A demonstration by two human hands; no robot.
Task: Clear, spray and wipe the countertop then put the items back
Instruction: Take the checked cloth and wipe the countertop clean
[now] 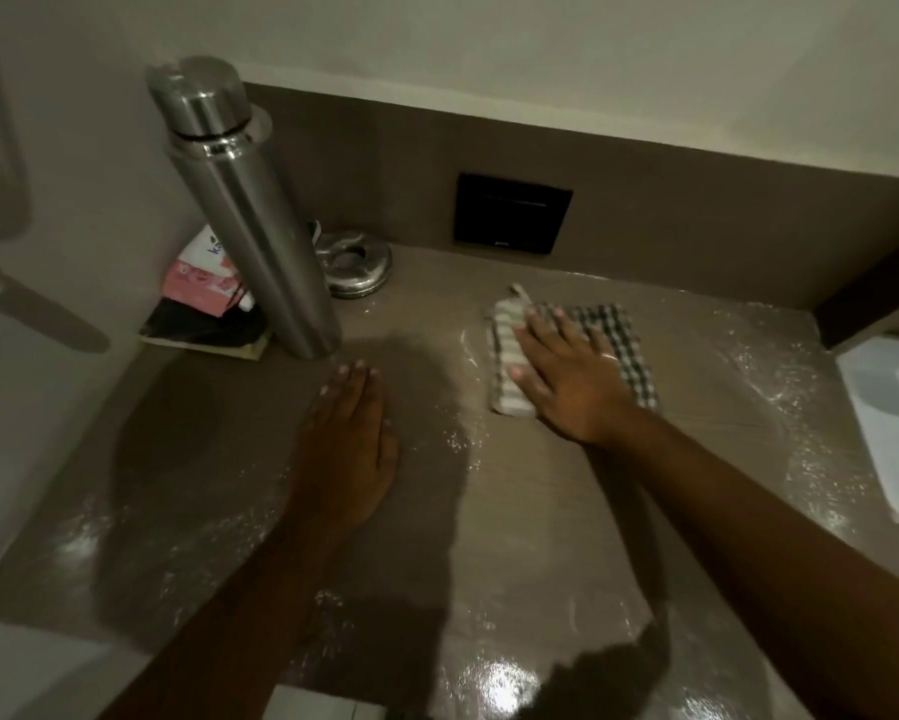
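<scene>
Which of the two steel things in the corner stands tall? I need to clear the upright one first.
The steel bottle, a capped cylinder rising beside the pink packet. The round steel container behind it sits low and flat.

A white-and-pink packet [206,272] behind the steel bottle [250,215] shows the letters "ka", the rest hidden; small marking on the black wall plate [512,213] is illegible.

The countertop [515,511] is glossy brown. The cloth [619,335] shows dark-and-white checks, with pale stripes at one end. The bottle [260,236] and round tin [356,267] are silver; the wall plate [512,213] black; the packet [200,278] pink and white.
</scene>
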